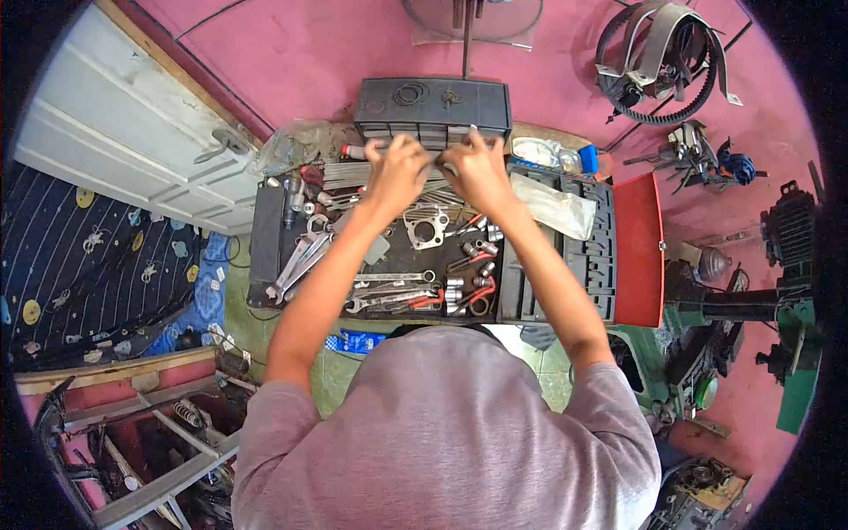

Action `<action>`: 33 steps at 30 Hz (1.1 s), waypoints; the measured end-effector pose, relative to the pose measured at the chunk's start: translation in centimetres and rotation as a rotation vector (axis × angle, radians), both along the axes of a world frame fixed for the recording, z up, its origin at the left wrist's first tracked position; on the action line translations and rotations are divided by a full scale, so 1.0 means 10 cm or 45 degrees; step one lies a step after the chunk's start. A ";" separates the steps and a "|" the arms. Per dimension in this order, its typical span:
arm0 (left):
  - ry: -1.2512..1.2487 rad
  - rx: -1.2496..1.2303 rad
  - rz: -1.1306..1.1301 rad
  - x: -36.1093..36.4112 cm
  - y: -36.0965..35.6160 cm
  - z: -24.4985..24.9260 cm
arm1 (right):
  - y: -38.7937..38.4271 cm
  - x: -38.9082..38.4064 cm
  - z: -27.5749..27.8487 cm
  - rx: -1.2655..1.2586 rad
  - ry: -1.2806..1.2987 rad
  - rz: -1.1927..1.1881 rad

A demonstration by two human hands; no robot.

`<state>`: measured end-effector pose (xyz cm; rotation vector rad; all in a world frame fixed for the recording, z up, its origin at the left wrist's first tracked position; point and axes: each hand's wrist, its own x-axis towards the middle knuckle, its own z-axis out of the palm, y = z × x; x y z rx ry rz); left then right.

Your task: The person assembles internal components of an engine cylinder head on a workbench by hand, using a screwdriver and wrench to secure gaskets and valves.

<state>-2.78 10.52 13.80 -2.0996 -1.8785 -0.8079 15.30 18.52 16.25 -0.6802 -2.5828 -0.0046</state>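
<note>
We see left hand (397, 170) and right hand (478, 172) side by side, both curled onto the bundle of thin metal rods (340, 175), long axis crosswise, trailing leftward.

Left hand (397, 170), right hand (478, 170) — side by side over toolbox (265, 234)

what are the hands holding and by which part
Cannot be told: left hand and right hand pinch together above the bundle of thin grey metal rods, fingers hiding whatever is gripped.

rods (340, 175): shiny metal | toolbox (265, 238): matt black plastic | shirt (442, 424): cloth
</note>
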 end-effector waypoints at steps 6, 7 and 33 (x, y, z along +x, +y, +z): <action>-0.260 -0.395 0.109 0.22 -0.49 -0.79 | -0.32 0.03 -0.85 -0.314 -0.266 -0.015; -0.282 -0.459 0.113 0.22 -0.54 -0.89 | -0.38 0.05 -0.92 -0.324 -0.309 -0.020; -0.217 -0.808 0.279 0.38 -0.73 -1.44 | -0.45 0.06 -1.47 -0.368 -0.656 0.013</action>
